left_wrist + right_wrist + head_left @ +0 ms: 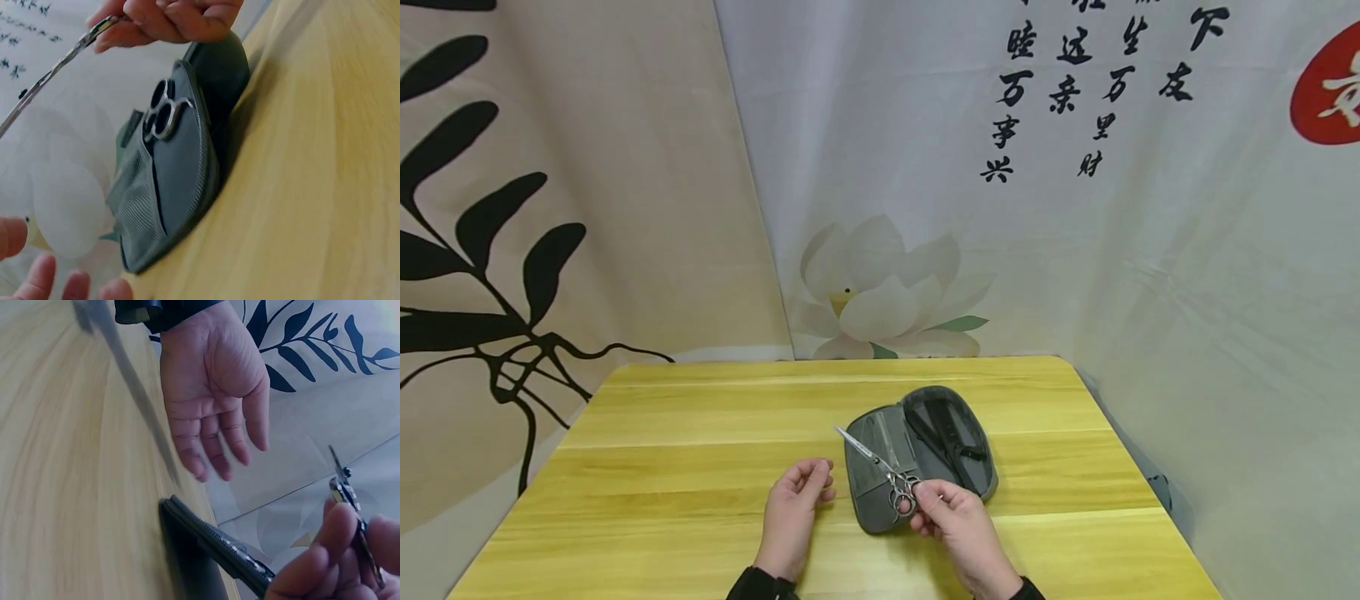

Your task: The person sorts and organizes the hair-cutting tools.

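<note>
Right hand (pixel 953 523): palm turned inward, thumb and fingers pinching a pair of silver scissors by the loop end; dark sleeve (pixel 1026 590) at the wrist.

Scissors (pixel 886 468): raised in the air above the left half of a grey case, apart from it; blades slanting toward the tabletop's far left corner, finger loops at the right hand.

Left hand (pixel 797 502): just left of the case, holding nothing; fingers loosely extended and slightly bent, as the right wrist view shows; dark sleeve (pixel 760 585) at the wrist.

Grey case (pixel 868 510), one: unfolded into two halves, lying right of the middle of the tabletop, nearer its right edge than its left and well in from the far edge.
– Left half: mesh pocket (pixel 134 203), with the loops of a second pair of scissors (pixel 174 122) projecting beyond it.
– Right half: raised rim; black implements (pixel 951 433) lying inside, overlapping, exact kinds too dark to tell.

Tabletop (pixel 662 467): yellow wood grain, rounded far corners; near edge out of frame.

Backdrop cloth (pixel 1075 275), beyond the far edge: pale, printed with a lotus (pixel 887 300), a black branch (pixel 553 267) and black characters (pixel 1015 87).
</note>
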Demonstrator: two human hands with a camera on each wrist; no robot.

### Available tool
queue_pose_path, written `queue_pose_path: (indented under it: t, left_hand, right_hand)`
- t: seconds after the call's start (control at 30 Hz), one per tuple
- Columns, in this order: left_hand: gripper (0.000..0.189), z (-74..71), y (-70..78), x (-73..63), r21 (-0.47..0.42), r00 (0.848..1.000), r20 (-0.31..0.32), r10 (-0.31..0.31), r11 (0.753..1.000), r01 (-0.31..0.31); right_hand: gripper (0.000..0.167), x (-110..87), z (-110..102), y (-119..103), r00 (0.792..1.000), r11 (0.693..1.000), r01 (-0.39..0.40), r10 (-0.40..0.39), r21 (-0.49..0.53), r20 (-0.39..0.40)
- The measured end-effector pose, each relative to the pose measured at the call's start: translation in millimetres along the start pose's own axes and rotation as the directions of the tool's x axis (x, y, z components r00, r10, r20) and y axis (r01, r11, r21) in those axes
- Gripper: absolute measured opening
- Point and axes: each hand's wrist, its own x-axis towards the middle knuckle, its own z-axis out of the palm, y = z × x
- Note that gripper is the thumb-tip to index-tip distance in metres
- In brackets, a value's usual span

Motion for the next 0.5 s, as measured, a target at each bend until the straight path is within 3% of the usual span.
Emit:
queue_pose_path:
  t: [0.23, 0.4, 0.5]
  left_hand:
    - [0.046, -7.0, -8.3, 6.8, 0.023, 0.997, 0.047, -0.052, 0.998, 0.051]
    - [0.054, -12.8, -12.0, 7.5, -0.025, 0.987, 0.145, -0.076, 0.996, 0.080]
    - [0.061, -16.3, -14.4, 7.1, -0.055, 0.969, 0.229, -0.089, 0.993, 0.104]
  right_hand:
    - [0.020, -0.6, 2.1, 0.6, 1.000, 0.998, 0.000, -0.001, -0.058, -0.021]
    - [0.033, -2.4, 4.8, 0.7, 1.000, 0.988, 0.026, -0.027, -0.152, -0.009]
    - [0.035, -2.2, 5.2, 2.6, 0.999, 0.982, 0.033, -0.033, -0.185, 0.006]
